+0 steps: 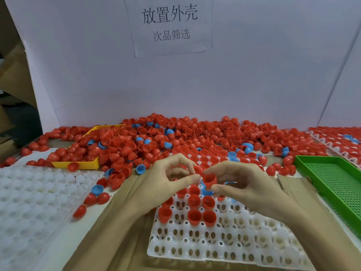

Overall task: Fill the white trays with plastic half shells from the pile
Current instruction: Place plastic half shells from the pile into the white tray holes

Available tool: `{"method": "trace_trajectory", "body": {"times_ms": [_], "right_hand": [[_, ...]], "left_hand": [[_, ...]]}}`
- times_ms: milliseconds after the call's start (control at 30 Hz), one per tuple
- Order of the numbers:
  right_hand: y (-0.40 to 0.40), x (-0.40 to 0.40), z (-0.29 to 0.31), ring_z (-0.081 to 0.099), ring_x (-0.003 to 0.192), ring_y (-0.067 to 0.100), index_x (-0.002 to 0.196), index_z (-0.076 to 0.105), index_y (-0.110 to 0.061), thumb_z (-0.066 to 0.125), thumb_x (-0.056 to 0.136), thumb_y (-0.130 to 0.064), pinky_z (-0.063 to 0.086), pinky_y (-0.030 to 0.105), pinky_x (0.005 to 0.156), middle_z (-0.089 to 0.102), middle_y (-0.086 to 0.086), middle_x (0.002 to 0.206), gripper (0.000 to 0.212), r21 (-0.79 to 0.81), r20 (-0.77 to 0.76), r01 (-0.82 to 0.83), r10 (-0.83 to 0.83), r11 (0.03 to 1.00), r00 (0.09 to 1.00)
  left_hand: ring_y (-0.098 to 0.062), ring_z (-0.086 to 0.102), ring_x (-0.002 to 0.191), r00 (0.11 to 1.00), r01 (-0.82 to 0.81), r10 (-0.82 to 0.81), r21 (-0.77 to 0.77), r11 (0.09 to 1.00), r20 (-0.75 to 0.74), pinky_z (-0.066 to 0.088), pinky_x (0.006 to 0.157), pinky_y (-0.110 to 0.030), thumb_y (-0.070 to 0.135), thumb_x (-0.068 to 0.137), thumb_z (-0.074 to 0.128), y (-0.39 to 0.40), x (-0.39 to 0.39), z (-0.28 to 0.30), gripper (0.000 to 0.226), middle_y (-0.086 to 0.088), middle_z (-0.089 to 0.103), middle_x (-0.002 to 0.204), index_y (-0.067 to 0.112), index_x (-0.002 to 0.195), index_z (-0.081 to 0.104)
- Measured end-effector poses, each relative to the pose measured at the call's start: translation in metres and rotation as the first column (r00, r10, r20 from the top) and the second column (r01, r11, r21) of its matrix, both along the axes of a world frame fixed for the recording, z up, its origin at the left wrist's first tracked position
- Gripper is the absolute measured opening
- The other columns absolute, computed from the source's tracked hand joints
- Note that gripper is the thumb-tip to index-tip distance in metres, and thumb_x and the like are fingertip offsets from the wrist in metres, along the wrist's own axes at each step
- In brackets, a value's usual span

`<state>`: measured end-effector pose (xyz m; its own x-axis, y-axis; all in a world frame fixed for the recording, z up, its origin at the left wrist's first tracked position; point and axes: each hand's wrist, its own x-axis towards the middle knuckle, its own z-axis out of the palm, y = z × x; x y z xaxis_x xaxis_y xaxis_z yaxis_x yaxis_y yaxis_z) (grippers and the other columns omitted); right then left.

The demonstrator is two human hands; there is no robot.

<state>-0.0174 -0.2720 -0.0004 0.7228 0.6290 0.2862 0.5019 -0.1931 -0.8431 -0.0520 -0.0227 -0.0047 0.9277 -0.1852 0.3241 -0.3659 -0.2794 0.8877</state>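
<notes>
Glossy red half shell [209,179], open cup shape, pinched by right hand [244,184], left hand [166,178] curled beside it, above white tray [224,243] with holes, partly filled far rows

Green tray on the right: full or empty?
Empty, as far as visible. The green tray shows only bare mesh floor, though its right end runs out of frame. Red shells lie just outside its left wall.
</notes>
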Motion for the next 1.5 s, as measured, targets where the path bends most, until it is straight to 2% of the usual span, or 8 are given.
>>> {"method": "trace_trajectory", "body": {"times_ms": [367, 533, 733, 900, 1000, 1100, 1300, 1500], "right_hand": [[0.003, -0.001, -0.006, 0.077, 0.103, 0.019, 0.129, 0.068, -0.027, 0.078, 0.095, -0.022, 0.063, 0.032, 0.09, 0.078, -0.003, 0.115, 0.035, 0.007, -0.018, -0.008, 0.009, 1.0, 1.0], [-0.02, 0.014, -0.001, 0.078, 0.089, 0.024, 0.12, 0.073, -0.019, 0.064, 0.103, -0.018, 0.064, 0.033, 0.082, 0.079, 0.006, 0.099, 0.02, 0.091, -0.04, 0.216, -0.213, 0.972, 0.976], [-0.04, 0.031, -0.007, 0.076, 0.08, 0.028, 0.11, 0.077, -0.014, 0.056, 0.107, -0.009, 0.063, 0.03, 0.073, 0.078, 0.011, 0.092, 0.021, 0.13, -0.104, 0.376, -0.365, 0.917, 0.925], [-0.049, 0.041, -0.013, 0.073, 0.072, 0.023, 0.107, 0.077, -0.008, 0.053, 0.108, -0.003, 0.063, 0.028, 0.068, 0.076, 0.013, 0.087, 0.025, 0.146, -0.15, 0.468, -0.448, 0.872, 0.882], [-0.053, 0.045, -0.016, 0.072, 0.07, 0.022, 0.106, 0.077, -0.007, 0.053, 0.108, -0.002, 0.062, 0.026, 0.065, 0.075, 0.015, 0.086, 0.025, 0.151, -0.161, 0.498, -0.476, 0.854, 0.865], [-0.056, 0.048, -0.02, 0.072, 0.07, 0.021, 0.106, 0.077, -0.008, 0.053, 0.107, -0.002, 0.061, 0.024, 0.065, 0.075, 0.014, 0.085, 0.025, 0.153, -0.168, 0.507, -0.483, 0.848, 0.859], [-0.061, 0.051, -0.024, 0.07, 0.073, 0.017, 0.107, 0.078, -0.016, 0.054, 0.108, -0.006, 0.059, 0.023, 0.066, 0.075, 0.007, 0.086, 0.026, 0.198, -0.114, 0.545, -0.534, 0.814, 0.838], [-0.036, 0.06, -0.018, 0.07, 0.097, 0.004, 0.115, 0.073, -0.02, 0.06, 0.105, -0.009, 0.06, 0.022, 0.081, 0.074, -0.01, 0.11, 0.02, -0.021, 0.244, 0.535, -0.515, 0.845, 0.822]], "left_hand": [[-0.009, 0.072, 0.102, 1.0, 0.013, -0.013, 0.242, 0.97, -0.001, 0.058, 0.091, -0.025, 0.024, 0.084, 0.086, 0.021, 0.002, 0.006, 0.013, 0.016, 0.071, 0.116, 0.033, 0.091, 0.082], [-0.007, 0.061, 0.105, 0.996, 0.076, -0.094, 0.578, 0.813, 0.002, 0.052, 0.089, -0.021, 0.041, 0.081, 0.085, 0.051, -0.005, 0.015, 0.01, 0.02, 0.061, 0.118, 0.044, 0.088, 0.078], [-0.008, 0.061, 0.098, 0.993, 0.074, -0.12, 0.705, 0.705, 0.015, 0.059, 0.074, -0.041, 0.06, 0.079, 0.072, 0.037, -0.005, 0.001, 0.015, 0.02, 0.059, 0.11, 0.048, 0.087, 0.074], [0.0, 0.056, 0.101, 0.989, 0.03, -0.129, 0.78, 0.625, 0.065, 0.052, 0.075, -0.02, 0.062, 0.081, 0.071, 0.037, -0.002, -0.005, 0.02, 0.023, 0.057, 0.103, 0.043, 0.086, 0.071], [0.001, 0.05, 0.104, 0.988, 0.055, -0.145, 0.781, 0.623, 0.046, 0.044, 0.077, -0.011, 0.057, 0.082, 0.074, 0.037, -0.001, -0.007, 0.02, 0.019, 0.055, 0.098, 0.038, 0.088, 0.072], [-0.001, 0.056, 0.101, 0.992, 0.057, -0.124, 0.778, 0.626, 0.026, 0.055, 0.077, -0.026, 0.073, 0.08, 0.067, 0.04, 0.001, -0.005, 0.032, 0.022, 0.056, 0.106, 0.045, 0.093, 0.073], [-0.012, 0.062, 0.084, 0.994, 0.086, -0.112, 0.559, 0.825, 0.013, 0.055, 0.074, -0.026, 0.067, 0.081, 0.075, 0.049, 0.002, 0.005, 0.027, 0.014, 0.064, 0.096, 0.043, 0.093, 0.073], [-0.006, 0.044, 0.058, 0.977, 0.204, -0.116, 0.608, 0.767, -0.181, 0.041, 0.059, -0.02, 0.069, 0.07, 0.084, 0.061, 0.002, 0.003, 0.047, 0.011, 0.047, 0.06, 0.028, 0.075, 0.062]]}}
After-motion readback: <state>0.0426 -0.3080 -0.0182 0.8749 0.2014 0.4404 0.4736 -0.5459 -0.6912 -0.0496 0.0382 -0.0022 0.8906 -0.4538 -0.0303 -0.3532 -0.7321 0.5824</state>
